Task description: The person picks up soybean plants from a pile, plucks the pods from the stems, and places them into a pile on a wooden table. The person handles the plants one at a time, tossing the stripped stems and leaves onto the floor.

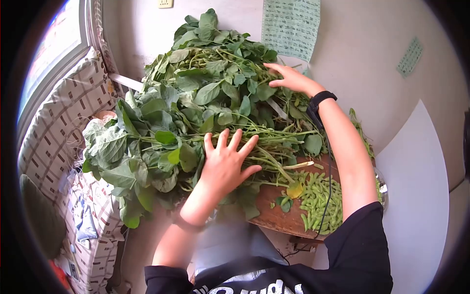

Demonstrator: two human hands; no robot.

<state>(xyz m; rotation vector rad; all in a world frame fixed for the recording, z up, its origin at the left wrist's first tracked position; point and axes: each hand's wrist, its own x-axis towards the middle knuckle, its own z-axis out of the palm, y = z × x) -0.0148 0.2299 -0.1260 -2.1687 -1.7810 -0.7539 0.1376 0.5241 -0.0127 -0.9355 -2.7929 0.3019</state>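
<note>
Black shirt (pixel 245 281) with white print nearest the camera, at the wrist side of both hands. Left hand (pixel 225 164): fingers spread wide, palm down on the stems of the leafy plants (pixel 208 93), no closed grip. Right hand (pixel 293 80): at the heap's upper right edge, visible fingers apart, nothing visibly pinched; can't tell how firmly it touches. Black wristband (pixel 320 99) on that wrist. Plants sit under and beyond the left fingers, heap running out to both sides of them. Green pods (pixel 320 201) piled right of the left fingertips, on the wooden table (pixel 274 210). Yellow leaf (pixel 294 190) between left thumb and pods. Patterned sofa (pixel 73 98) well left of the left fingers. Green paper sheet (pixel 291 29) on wall, beyond the right fingertips.
</note>
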